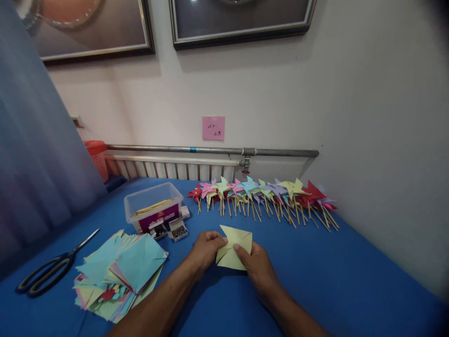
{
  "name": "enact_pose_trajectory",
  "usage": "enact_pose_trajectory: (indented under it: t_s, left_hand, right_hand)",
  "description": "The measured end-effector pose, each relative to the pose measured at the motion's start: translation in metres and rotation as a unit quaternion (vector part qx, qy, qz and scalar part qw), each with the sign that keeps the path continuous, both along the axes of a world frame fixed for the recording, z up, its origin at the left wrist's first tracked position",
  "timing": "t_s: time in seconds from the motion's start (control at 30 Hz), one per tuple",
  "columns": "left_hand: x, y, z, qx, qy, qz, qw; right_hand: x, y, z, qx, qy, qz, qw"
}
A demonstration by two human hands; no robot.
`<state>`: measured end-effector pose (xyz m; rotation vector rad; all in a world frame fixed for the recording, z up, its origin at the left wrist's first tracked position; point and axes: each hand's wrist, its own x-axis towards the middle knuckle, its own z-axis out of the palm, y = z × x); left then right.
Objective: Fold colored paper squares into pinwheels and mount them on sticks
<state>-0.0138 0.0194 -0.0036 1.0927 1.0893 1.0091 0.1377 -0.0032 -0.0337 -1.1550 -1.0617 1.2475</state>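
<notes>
Both hands pinching a pale yellow paper square flat on the blue bench, near centre.

The left hand's fingers (218, 241) are closed on the left edge of the yellow paper (234, 253), and the right hand (257, 267) presses its thumb onto the middle, likely pinning folded corners to the centre so the sheet can't spring open; the left hand (205, 248) rests on the bench (351, 281) to steady it. Just left, a loose stack of cut coloured squares (121, 274) sits within reach, with scissors (52, 269) further left. Just beyond the hands, small open boxes of pins (171, 229) lie before a clear plastic tub (153, 206) holding sticks. Far side, a row of finished pinwheels (263, 196) lines the wall, well apart. Nothing lies between the hands and the paper.
</notes>
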Motion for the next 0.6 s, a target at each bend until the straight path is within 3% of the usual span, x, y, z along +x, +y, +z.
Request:
enact_pose_trajectory:
  t_s: [0.3,0.6]
  left_hand:
    - [0.0,0.004,-0.008,0.01,0.033,0.012,0.999]
    - [0.004,0.003,-0.011,0.012,0.027,0.03,0.999]
  right_hand:
    - [0.0,0.003,-0.005,-0.014,0.013,0.001,1.0]
    - [-0.002,-0.001,0.001,-0.005,0.025,0.002,1.0]
